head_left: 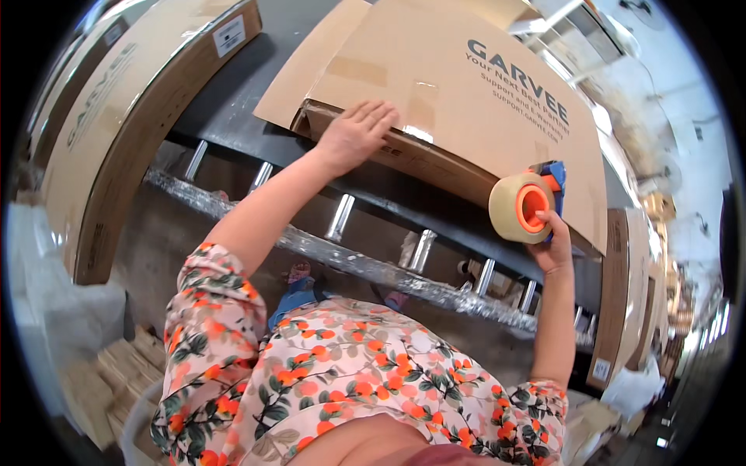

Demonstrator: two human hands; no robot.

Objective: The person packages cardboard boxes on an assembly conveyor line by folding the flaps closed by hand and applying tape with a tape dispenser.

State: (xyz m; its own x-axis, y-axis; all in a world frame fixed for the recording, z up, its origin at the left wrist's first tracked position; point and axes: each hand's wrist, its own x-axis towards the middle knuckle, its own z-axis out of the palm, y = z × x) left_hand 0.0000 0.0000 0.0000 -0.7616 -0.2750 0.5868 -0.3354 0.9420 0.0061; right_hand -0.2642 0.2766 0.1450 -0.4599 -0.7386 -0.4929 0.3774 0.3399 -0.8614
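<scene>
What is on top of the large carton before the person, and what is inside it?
Tape strips and dark printing show on top of the carton; the left hand lies at its near edge. What is inside cannot be seen, because it is covered.

Dark lettering (519,82) on carton (458,128); white label (229,36), left box (159,62).

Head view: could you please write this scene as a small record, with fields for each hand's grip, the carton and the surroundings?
Left grip: open, palm down at the carton's near edge
Right grip: holding a blue-and-orange tape dispenser
Carton: brown, lying flat, flap spread out at left
Support: dark surface, metal rollers nearer the person
Nearby: brown cartons at left and right
</scene>
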